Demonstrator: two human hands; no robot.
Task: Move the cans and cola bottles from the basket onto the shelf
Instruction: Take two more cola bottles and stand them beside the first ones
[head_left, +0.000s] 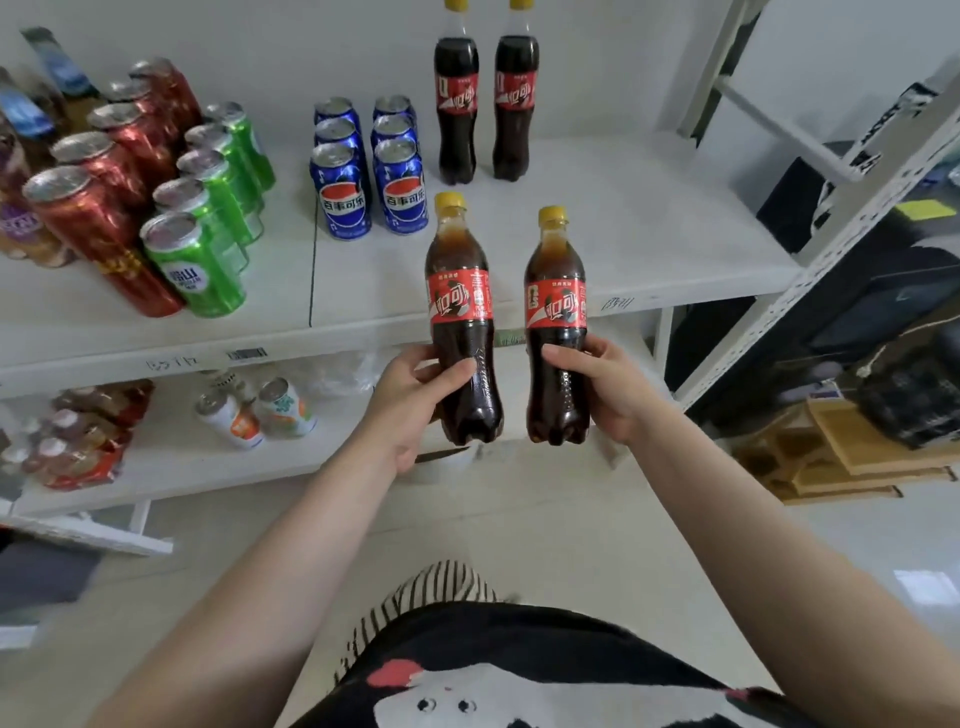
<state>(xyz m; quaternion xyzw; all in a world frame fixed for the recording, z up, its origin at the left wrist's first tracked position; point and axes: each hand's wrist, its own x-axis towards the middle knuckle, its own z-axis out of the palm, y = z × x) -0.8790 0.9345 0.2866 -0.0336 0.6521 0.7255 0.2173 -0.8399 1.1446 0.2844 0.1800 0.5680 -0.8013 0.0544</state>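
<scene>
My left hand (410, 400) grips the lower half of an upright cola bottle (460, 306) with a yellow cap and red label. Beside it, my right hand (602, 384) grips a second, matching cola bottle (556, 312). Both bottles hang in the air just in front of the white shelf (649, 234). On that shelf stand two more cola bottles (485, 104) at the back, several blue cans (369, 166), green cans (213, 208) and red cans (109, 187). The basket is out of view.
A lower shelf board (208, 467) carries two white-orange cans (254, 410) and wrapped packs at the left. The rack's white metal upright (810, 249) runs diagonally on the right, with dark boxes and wooden pallets (857, 452) behind it. Bare shelf surface lies right of the standing bottles.
</scene>
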